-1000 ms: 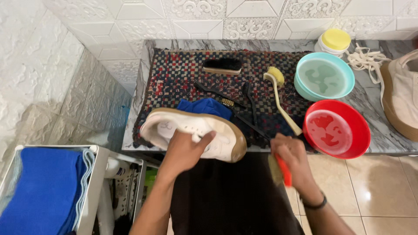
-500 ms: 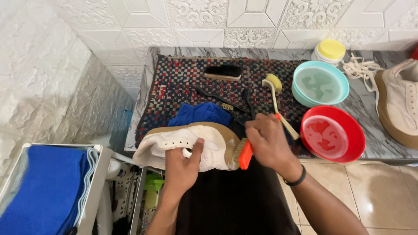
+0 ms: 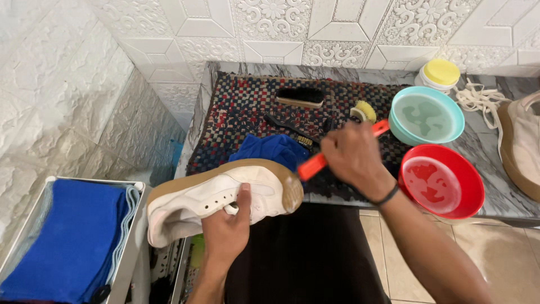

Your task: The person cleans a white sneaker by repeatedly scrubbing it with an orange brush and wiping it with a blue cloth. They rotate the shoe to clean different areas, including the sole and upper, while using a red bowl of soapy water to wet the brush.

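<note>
My left hand (image 3: 226, 231) grips a white sneaker (image 3: 216, 197) with a tan gum sole, held on its side in front of the counter, toe to the right. My right hand (image 3: 351, 157) is closed around an orange-handled brush (image 3: 315, 162); its handle runs from near the sneaker's toe up to the right, and the bristle end is hidden by my hand. A blue cloth (image 3: 273, 149) lies on the woven mat (image 3: 242, 110) just behind the shoe.
On the mat lie a black-bristled wooden brush (image 3: 301, 97), a yellow-headed brush (image 3: 364, 111) and a thin black brush. A teal bowl (image 3: 426, 115) of water, a red bowl (image 3: 441, 180), a yellow-lidded jar (image 3: 440, 74), white laces (image 3: 478, 95) and another sneaker (image 3: 520, 146) sit right. Blue towels (image 3: 62, 236) lie left.
My right hand has risen from the shoe's toe toward the mat with the orange brush. My left hand has turned the sneaker so its side faces up.
</note>
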